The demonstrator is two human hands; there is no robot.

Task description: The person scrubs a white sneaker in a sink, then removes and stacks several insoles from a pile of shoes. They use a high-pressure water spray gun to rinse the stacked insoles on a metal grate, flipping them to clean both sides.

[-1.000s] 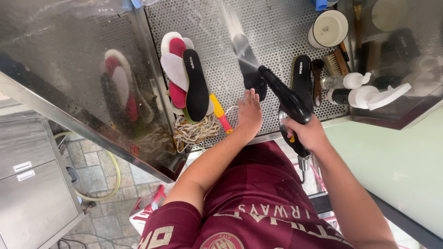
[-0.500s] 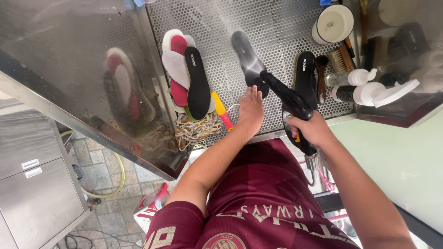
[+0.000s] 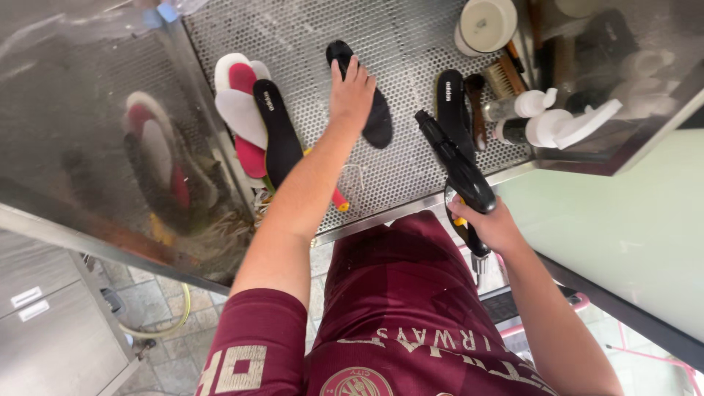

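Left hand (image 3: 352,92) presses flat, fingers spread, pinning the black foam insole (image 3: 364,95) to the perforated metal tray (image 3: 411,44); right hand (image 3: 490,224) at 4 o'clock clenches the black spray gun (image 3: 456,165), nozzle angled toward it.

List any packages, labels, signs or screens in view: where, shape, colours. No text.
White round lidded tub: top right of the perforated metal tray, cream lid.
White trigger spray bottles: right edge of the tray, lying sideways.
Small white rectangular labels: on the grey cabinet front, lower left.
Black insole with small white printed mark: right of the left hand.
No signs or screens.
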